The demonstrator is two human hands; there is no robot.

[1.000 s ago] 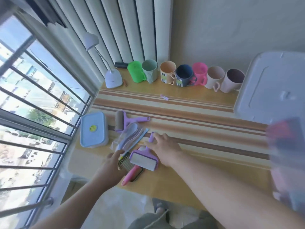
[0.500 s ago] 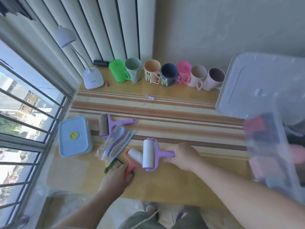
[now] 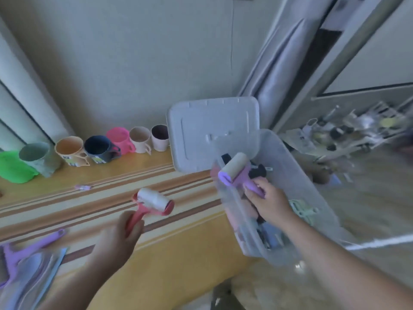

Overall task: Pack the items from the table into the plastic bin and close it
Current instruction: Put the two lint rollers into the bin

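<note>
My right hand (image 3: 269, 201) grips the handle of a purple lint roller (image 3: 237, 172) and holds it over the open clear plastic bin (image 3: 288, 175) at the table's right end. Several items lie inside the bin. My left hand (image 3: 120, 240) grips the handle of a pink lint roller (image 3: 154, 201) above the striped table (image 3: 111, 193). The bin's grey lid (image 3: 212, 133) leans behind the bin against the wall. A third purple lint roller (image 3: 26, 247) and a clear packet (image 3: 31, 278) lie at the lower left.
A row of coloured mugs (image 3: 100, 148) stands along the wall at the back of the table, with a green cup (image 3: 13, 166) at far left. A small purple clip (image 3: 83, 187) lies on the table. Cluttered floor and a rack (image 3: 357, 130) lie beyond the bin.
Both hands lifted their lint rollers off the table. My right hand carried the purple one rightward over the bin; my left raised the pink one. The view swung right.
</note>
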